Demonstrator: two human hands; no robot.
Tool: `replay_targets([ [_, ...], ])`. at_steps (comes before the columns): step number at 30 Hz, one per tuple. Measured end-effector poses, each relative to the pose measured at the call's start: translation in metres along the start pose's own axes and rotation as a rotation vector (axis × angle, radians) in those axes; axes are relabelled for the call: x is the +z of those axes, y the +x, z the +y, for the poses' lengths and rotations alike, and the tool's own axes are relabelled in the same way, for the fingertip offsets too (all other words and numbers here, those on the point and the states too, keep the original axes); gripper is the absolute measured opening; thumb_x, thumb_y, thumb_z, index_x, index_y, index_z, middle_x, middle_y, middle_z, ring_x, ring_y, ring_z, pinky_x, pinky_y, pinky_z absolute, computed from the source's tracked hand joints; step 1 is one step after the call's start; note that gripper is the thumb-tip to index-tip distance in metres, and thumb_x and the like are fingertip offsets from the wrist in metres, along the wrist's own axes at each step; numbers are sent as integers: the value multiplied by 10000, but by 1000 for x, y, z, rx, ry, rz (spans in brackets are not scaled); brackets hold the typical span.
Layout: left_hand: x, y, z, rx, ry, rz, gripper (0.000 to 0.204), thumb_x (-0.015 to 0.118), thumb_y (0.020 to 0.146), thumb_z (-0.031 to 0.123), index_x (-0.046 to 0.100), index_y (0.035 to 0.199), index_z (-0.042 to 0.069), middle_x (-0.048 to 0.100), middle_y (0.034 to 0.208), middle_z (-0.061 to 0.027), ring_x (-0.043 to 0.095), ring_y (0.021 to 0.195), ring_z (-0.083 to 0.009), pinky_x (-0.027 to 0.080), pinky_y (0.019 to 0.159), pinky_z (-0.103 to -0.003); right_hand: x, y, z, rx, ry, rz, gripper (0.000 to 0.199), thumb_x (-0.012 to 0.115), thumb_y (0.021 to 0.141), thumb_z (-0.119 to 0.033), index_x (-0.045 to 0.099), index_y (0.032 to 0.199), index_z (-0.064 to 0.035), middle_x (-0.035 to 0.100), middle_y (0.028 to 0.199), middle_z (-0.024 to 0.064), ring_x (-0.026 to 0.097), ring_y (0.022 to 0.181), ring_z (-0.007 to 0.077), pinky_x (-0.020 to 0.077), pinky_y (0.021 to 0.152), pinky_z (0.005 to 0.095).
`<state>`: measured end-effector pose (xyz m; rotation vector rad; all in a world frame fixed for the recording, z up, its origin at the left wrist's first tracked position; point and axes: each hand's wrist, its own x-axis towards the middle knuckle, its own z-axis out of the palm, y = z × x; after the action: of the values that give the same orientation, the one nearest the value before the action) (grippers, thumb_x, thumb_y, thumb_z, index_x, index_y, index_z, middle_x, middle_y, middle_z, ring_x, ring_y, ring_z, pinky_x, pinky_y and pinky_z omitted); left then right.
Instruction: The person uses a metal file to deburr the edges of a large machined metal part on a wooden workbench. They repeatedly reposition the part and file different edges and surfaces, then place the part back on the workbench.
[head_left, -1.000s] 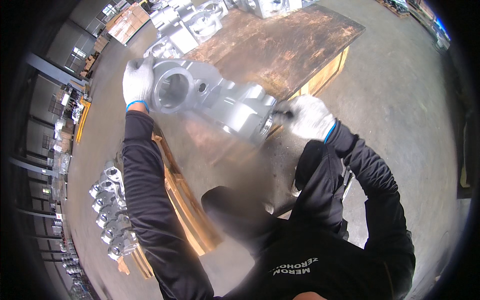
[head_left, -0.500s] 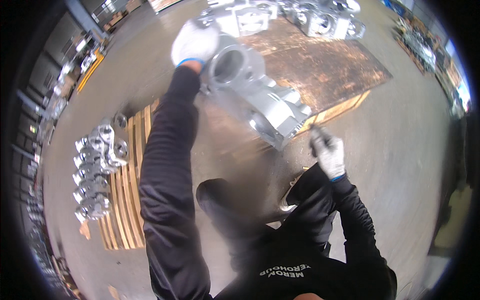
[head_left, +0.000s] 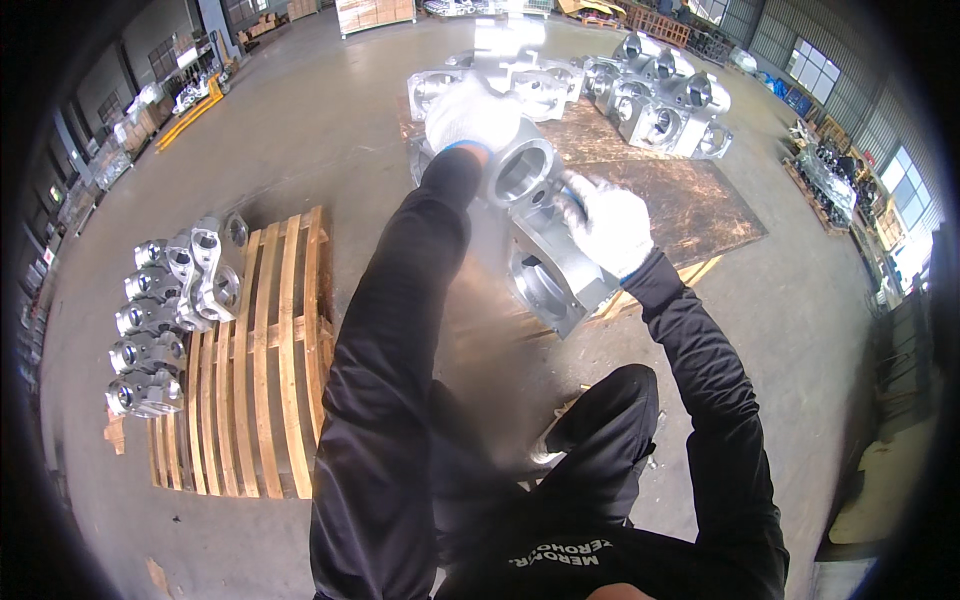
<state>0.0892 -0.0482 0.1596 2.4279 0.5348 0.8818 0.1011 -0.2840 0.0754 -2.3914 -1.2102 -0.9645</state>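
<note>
A silver-grey metal casting [head_left: 548,248] with round bores stands tilted in front of me, at the near left edge of a brown board-topped platform [head_left: 690,195]. My left hand [head_left: 470,112], in a white glove, is closed over its far upper end, beside a large round bore; the fingertips are hidden. My right hand [head_left: 612,228], also gloved in white, lies against the casting's right side near a small hole. Its fingers are bent and drawn together, and whatever may be in them cannot be made out.
More silver castings [head_left: 655,95] stand on the platform's far part. At left, a slatted wooden pallet [head_left: 262,360] carries several castings [head_left: 160,300] along its left side. A yellow pallet truck [head_left: 195,115] is far left; loaded pallets [head_left: 828,185] line the right.
My right hand has come up and forward onto the casting. My left hand stays on the casting's upper end. The view has shifted, showing more of the hall beyond.
</note>
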Motion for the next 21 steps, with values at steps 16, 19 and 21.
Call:
replay_targets([
  [16, 5, -3, -3, 57, -11, 29, 629, 661, 888, 609, 760, 1236, 95, 741, 1264, -224, 706, 1185, -409, 553, 1029, -500, 14, -8, -75, -53, -270, -119, 363, 696, 869, -248, 711, 1132, 1, 698, 822, 166, 726, 746, 346, 571, 654, 468],
  [19, 6, -5, -3, 67, 11, 70, 642, 669, 883, 600, 751, 1239, 73, 738, 1269, -227, 705, 1184, -414, 552, 1029, -497, -4, 1, -90, -79, -20, -35, 361, 697, 847, -257, 725, 1109, -10, 693, 803, 155, 720, 741, 346, 571, 662, 464],
  [21, 6, -4, -3, 79, -6, 74, 651, 673, 879, 594, 745, 1248, 63, 735, 1277, -226, 703, 1187, -417, 551, 1032, -494, -19, 15, -85, -121, 41, -10, 308, 699, 860, -268, 752, 1062, -42, 702, 799, 156, 723, 746, 342, 573, 672, 455],
])
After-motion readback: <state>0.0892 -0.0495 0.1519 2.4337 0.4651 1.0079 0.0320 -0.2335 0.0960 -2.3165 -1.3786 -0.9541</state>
